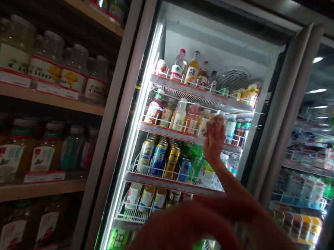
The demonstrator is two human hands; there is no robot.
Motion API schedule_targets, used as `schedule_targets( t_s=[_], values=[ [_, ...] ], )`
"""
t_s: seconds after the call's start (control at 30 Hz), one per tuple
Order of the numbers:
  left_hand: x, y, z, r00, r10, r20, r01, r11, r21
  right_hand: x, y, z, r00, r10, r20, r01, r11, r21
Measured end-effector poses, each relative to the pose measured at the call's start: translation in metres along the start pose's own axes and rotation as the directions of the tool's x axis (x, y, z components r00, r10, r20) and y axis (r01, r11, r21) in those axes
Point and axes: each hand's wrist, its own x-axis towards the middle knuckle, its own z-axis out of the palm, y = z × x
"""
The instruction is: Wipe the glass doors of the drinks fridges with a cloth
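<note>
My right hand [214,138] reaches into the lit drinks fridge, in front of the second shelf's bottles. Its fingers look curled around something pale and patchy, too blurred to name. Beside it stand a pink juice bottle [192,118] and a pale yellow juice bottle [180,114]; to its right is a clear bottle with a light blue label [230,127]. Close to the camera, my left hand [184,228] is a dark, smeared shape at the bottom, its fingers bent. Whether it holds anything does not show.
White wire rails front the fridge shelves [172,132]. Beer cans [159,158] fill the third shelf; bottles [191,68] stand on the top one. Wooden shelves [45,92] with juice bottles rise at left. A fridge door frame [289,109] and more chilled drinks are at right.
</note>
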Motion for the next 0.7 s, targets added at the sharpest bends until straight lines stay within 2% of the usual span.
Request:
schedule_targets(
  t_s=[0.03, 0.07, 0.1, 0.13, 0.17, 0.2, 0.23, 0.27, 0.3, 0.33, 0.37, 0.4, 0.43, 0.5, 0.53, 0.57, 0.6, 0.63, 0.67, 0.7],
  values=[
    [0.018, -0.014, 0.004, 0.997, -0.076, 0.003, 0.077, 0.997, -0.031, -0.005, -0.015, 0.0, 0.982, -0.152, 0.109, 0.147, 0.988, 0.048],
    [0.034, -0.031, 0.01, 0.986, -0.167, -0.002, 0.167, 0.983, -0.082, -0.009, -0.023, -0.002, 0.939, -0.284, 0.196, 0.27, 0.958, 0.096],
    [0.048, -0.05, 0.017, 0.959, -0.278, -0.053, 0.269, 0.954, -0.136, -0.01, -0.025, -0.005, 0.898, -0.363, 0.248, 0.343, 0.931, 0.122],
    [0.057, -0.07, 0.025, 0.922, -0.366, -0.129, 0.341, 0.923, -0.18, -0.009, -0.019, -0.008, 0.891, -0.373, 0.257, 0.356, 0.928, 0.113],
    [0.063, -0.09, 0.033, 0.89, -0.42, -0.179, 0.388, 0.902, -0.187, -0.004, -0.009, -0.011, 0.926, -0.311, 0.216, 0.303, 0.95, 0.068],
    [0.065, -0.109, 0.041, 0.863, -0.455, -0.22, 0.429, 0.889, -0.157, 0.003, 0.004, -0.012, 0.975, -0.187, 0.12, 0.188, 0.982, 0.007],
    [0.065, -0.124, 0.048, 0.843, -0.463, -0.275, 0.449, 0.886, -0.114, 0.012, 0.015, -0.012, 0.999, -0.041, -0.009, 0.04, 0.998, -0.04],
    [0.064, -0.137, 0.054, 0.837, -0.445, -0.317, 0.451, 0.89, -0.059, 0.02, 0.022, -0.01, 0.989, 0.078, -0.124, -0.086, 0.995, -0.057],
    [0.064, -0.145, 0.059, 0.843, -0.408, -0.351, 0.435, 0.9, -0.002, 0.027, 0.023, -0.007, 0.97, 0.148, -0.195, -0.161, 0.985, -0.054],
    [0.064, -0.151, 0.063, 0.859, -0.356, -0.368, 0.402, 0.914, 0.055, 0.031, 0.017, -0.003, 0.963, 0.159, -0.217, -0.173, 0.984, -0.043],
    [0.065, -0.154, 0.066, 0.882, -0.298, -0.365, 0.359, 0.927, 0.11, 0.031, 0.005, 0.002, 0.976, 0.111, -0.185, -0.119, 0.992, -0.031],
    [0.068, -0.155, 0.069, 0.906, -0.242, -0.348, 0.312, 0.937, 0.16, 0.029, -0.011, 0.006, 0.994, 0.006, -0.109, -0.007, 1.0, -0.013],
    [0.071, -0.155, 0.071, 0.925, -0.196, -0.325, 0.27, 0.941, 0.204, 0.024, -0.026, 0.009, 0.991, -0.136, -0.009, 0.136, 0.991, 0.017],
    [0.078, -0.155, 0.075, 0.949, -0.142, -0.281, 0.22, 0.937, 0.272, 0.011, -0.046, 0.01, 0.911, -0.381, 0.155, 0.371, 0.924, 0.095],
    [0.08, -0.156, 0.077, 0.956, -0.126, -0.264, 0.205, 0.932, 0.298, 0.006, -0.045, 0.007, 0.883, -0.427, 0.196, 0.413, 0.904, 0.111],
    [0.08, -0.158, 0.079, 0.961, -0.111, -0.252, 0.191, 0.928, 0.321, 0.004, -0.036, 0.004, 0.891, -0.405, 0.202, 0.394, 0.914, 0.098],
    [0.08, -0.161, 0.08, 0.966, -0.095, -0.24, 0.176, 0.923, 0.342, 0.005, -0.019, -0.001, 0.933, -0.32, 0.166, 0.315, 0.947, 0.059],
    [0.079, -0.164, 0.081, 0.971, -0.079, -0.226, 0.158, 0.919, 0.361, 0.01, 0.004, -0.006, 0.98, -0.182, 0.083, 0.182, 0.983, 0.009],
    [0.077, -0.168, 0.081, 0.975, -0.062, -0.212, 0.14, 0.915, 0.377, 0.016, 0.028, -0.01, 0.999, -0.029, -0.026, 0.028, 0.999, -0.028],
    [0.075, -0.171, 0.082, 0.979, -0.048, -0.2, 0.125, 0.912, 0.391, 0.025, 0.051, -0.013, 0.984, 0.108, -0.145, -0.116, 0.992, -0.042]
  ],
)
